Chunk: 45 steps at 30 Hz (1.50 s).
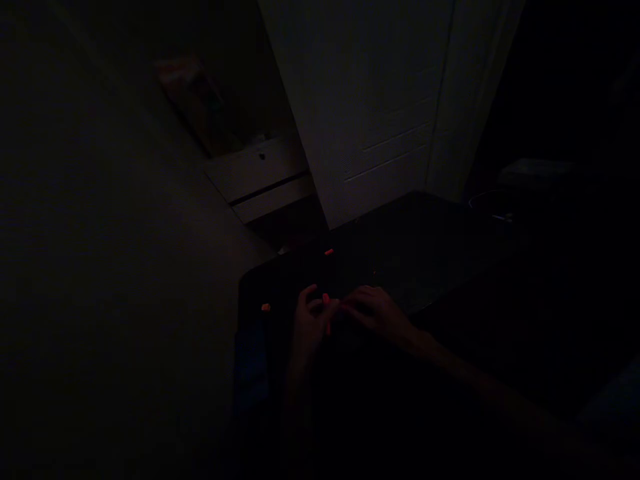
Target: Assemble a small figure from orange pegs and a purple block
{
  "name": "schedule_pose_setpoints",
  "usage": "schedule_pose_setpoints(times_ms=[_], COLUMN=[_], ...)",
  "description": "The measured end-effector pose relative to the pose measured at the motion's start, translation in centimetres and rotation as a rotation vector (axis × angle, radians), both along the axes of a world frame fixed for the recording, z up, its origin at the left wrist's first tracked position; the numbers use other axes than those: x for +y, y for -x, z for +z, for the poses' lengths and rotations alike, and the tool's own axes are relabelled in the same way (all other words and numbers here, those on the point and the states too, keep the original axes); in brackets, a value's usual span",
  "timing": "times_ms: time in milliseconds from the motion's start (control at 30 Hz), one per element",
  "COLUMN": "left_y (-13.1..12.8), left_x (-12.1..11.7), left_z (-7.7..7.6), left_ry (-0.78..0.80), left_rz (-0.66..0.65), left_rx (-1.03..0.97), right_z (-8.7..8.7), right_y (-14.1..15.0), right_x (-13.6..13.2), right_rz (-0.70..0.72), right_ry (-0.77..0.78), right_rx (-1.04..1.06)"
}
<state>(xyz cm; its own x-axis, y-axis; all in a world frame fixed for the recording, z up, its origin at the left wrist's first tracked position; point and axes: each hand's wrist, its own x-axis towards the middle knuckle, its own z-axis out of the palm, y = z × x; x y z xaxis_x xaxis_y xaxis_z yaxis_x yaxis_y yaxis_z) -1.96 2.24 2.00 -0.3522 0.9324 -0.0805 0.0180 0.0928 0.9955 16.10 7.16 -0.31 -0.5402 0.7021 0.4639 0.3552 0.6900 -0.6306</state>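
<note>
The scene is very dark. My left hand (307, 327) is over a dark table, its fingers closed around a bright red piece (326, 299) whose exact kind I cannot make out. Close to its right, my right hand (379, 312) pinches toward the same spot. A dim purplish bit (344, 305) shows at the right fingertips, too dark to name. The two hands' fingertips nearly meet. Beyond them lies a small red stick-like piece (329, 252), and to the left sits a small orange piece (266, 307).
The dark table (425, 230) reaches away to the right. A flat bluish rectangle (251, 367) lies at its left edge. Behind stand a white panelled door (370, 100) and a pale drawer unit (270, 170). A thin cable (487, 195) curves at the far right.
</note>
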Motion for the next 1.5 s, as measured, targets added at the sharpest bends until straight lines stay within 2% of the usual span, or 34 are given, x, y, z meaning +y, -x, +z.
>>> schedule_pose_setpoints(times_ms=[167,333,500,633,767,933,1033,1133,1300,1500], left_y=[1.3,1.4,0.7,1.2,1.8,2.0,2.0,2.1,2.2,2.0], left_x=[0.0,-1.3,-2.2,-2.6,-2.8,-3.0,-3.1,-3.1,-3.2,-3.3], left_z=[-1.5,-1.3,-1.0,-1.7,-2.6,-2.7,-2.5,-2.5,-2.7,-2.4], left_ry=[-0.089,-0.095,-0.155,-0.184,-0.187,-0.151,-0.147,-0.160,-0.177,-0.176], left_rz=[0.165,0.136,0.149,0.177,0.210,0.234,0.267,0.305,0.312,0.314], left_rx=[0.268,0.425,0.470,0.446,0.386,0.367,0.284,0.220,0.194,0.174], right_z=[-0.2,0.0,0.3,1.4,3.1,4.0,4.0,3.9,3.4,3.4], right_y=[0.3,0.4,-0.6,-0.1,3.3,7.3,7.8,7.1,5.9,6.3], right_x=[0.3,0.1,0.7,3.9,8.1,11.7,12.8,13.4,13.6,14.1], right_rz=[-0.044,-0.088,-0.041,-0.076,-0.116,-0.160,-0.170,-0.179,-0.170,-0.165], right_ry=[0.005,-0.017,0.018,-0.048,-0.142,-0.166,-0.152,-0.139,-0.116,-0.096], right_rx=[-0.153,-0.219,-0.133,-0.125,-0.421,-0.481,-0.508,-0.512,-0.493,-0.435])
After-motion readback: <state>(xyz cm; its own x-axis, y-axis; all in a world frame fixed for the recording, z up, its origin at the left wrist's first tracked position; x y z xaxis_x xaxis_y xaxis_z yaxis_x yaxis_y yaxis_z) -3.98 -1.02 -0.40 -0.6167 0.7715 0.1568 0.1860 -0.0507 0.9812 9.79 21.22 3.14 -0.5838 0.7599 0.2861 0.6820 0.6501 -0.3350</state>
